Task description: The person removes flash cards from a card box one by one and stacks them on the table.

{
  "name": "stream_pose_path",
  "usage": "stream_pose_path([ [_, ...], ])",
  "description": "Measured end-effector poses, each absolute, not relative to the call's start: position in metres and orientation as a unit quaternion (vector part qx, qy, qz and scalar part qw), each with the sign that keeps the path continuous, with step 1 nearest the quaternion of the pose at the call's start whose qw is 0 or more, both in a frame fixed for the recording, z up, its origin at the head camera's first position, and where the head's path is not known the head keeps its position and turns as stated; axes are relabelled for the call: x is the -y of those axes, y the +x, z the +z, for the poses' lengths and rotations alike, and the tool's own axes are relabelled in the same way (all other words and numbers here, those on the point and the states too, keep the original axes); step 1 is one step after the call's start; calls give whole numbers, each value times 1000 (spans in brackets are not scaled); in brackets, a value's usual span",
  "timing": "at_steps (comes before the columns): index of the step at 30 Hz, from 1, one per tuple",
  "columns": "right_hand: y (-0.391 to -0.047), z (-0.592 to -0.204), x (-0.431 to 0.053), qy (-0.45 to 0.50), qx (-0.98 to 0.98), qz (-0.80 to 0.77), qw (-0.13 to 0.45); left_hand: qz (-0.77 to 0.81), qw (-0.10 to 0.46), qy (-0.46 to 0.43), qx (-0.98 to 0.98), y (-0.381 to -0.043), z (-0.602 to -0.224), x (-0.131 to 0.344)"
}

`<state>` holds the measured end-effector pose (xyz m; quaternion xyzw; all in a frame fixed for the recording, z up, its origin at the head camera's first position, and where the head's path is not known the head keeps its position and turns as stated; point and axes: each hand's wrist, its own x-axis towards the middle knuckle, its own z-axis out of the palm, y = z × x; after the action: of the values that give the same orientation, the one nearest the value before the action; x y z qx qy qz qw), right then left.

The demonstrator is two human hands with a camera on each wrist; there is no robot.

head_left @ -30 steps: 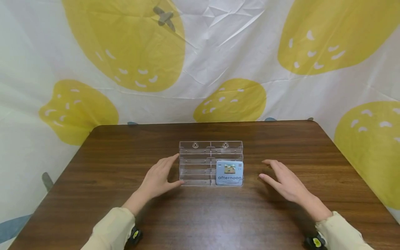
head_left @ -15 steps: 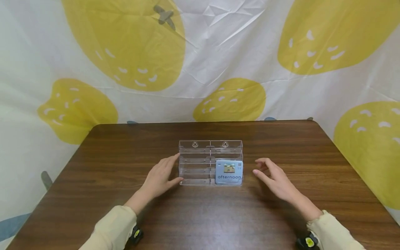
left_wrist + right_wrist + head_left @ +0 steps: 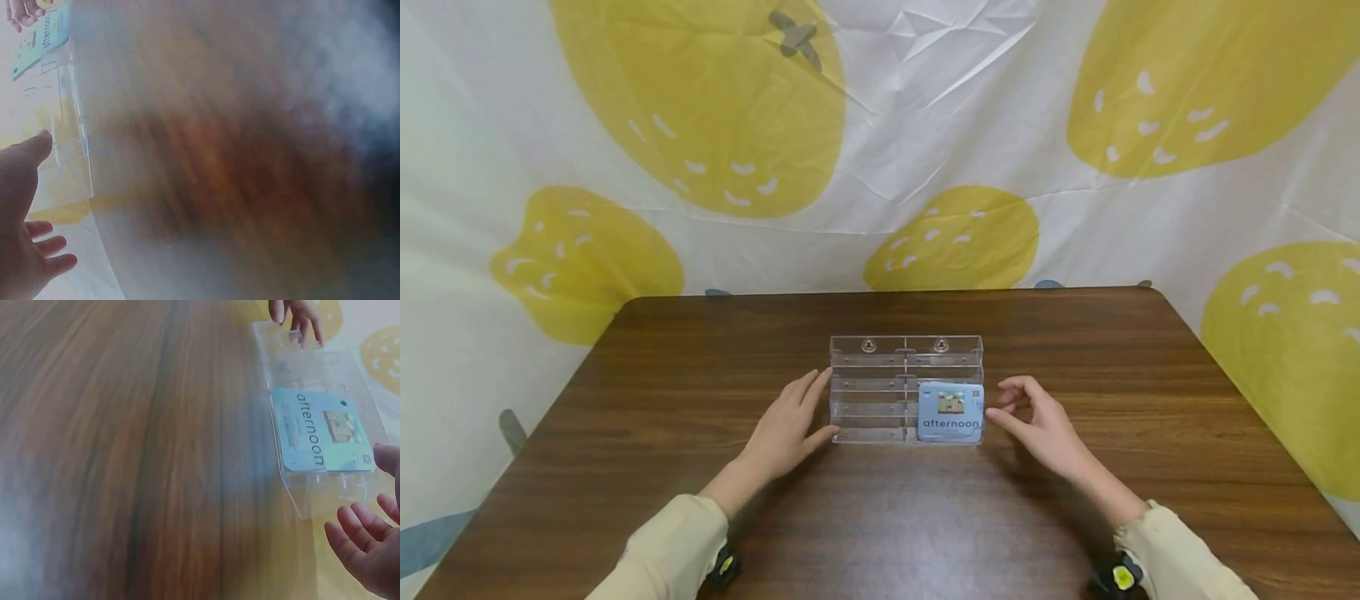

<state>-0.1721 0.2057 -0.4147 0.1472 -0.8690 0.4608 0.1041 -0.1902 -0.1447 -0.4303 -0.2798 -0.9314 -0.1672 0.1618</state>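
A clear plastic rack (image 3: pixel 868 410) with stepped pockets in two columns stands mid-table. In its front right pocket sits a light blue card (image 3: pixel 951 427) printed "afternoon", with a small picture of a building. My left hand (image 3: pixel 781 429) spreads thumb and fingers along the rack's left side, the tips at its edge. At the right side my right hand (image 3: pixel 1047 429) holds nothing; its fingers bend loosely and the thumb tip is close to the card's right edge. In the right wrist view the card (image 3: pixel 312 431) lies just beyond my thumb; whether they touch, I cannot tell.
The rack rests on a dark brown wooden table (image 3: pixel 880 517). Behind the table hangs a white cloth (image 3: pixel 775 258) with large yellow fruit prints. A small black device (image 3: pixel 724 567) is worn at the left wrist, another (image 3: pixel 1116 577) at the right.
My right hand has moved left, up to the rack's right side, and its fingers have bent a little more. The left hand, rack and card look nearly still.
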Motion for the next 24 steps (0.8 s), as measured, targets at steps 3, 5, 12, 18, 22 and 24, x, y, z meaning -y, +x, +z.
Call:
stream_pose_path([
  [3,-174,-413,-201,136,866,470,107,-160,169,-281,931,-190,-430,145],
  [5,-176,-413,-199,132,864,474,107,-151,176,-283,931,-190,-431,146],
  [12,-183,-412,-190,125,853,496,108,-136,176,-256,941,-188,-430,147],
  [18,-172,-389,-176,140,846,496,137,-135,169,-247,945,-187,-428,146],
  [22,-168,-385,-172,148,846,491,143,-133,168,-257,942,-186,-428,143],
  [24,-168,-387,-172,155,847,487,148,-134,168,-261,941,-185,-428,142],
])
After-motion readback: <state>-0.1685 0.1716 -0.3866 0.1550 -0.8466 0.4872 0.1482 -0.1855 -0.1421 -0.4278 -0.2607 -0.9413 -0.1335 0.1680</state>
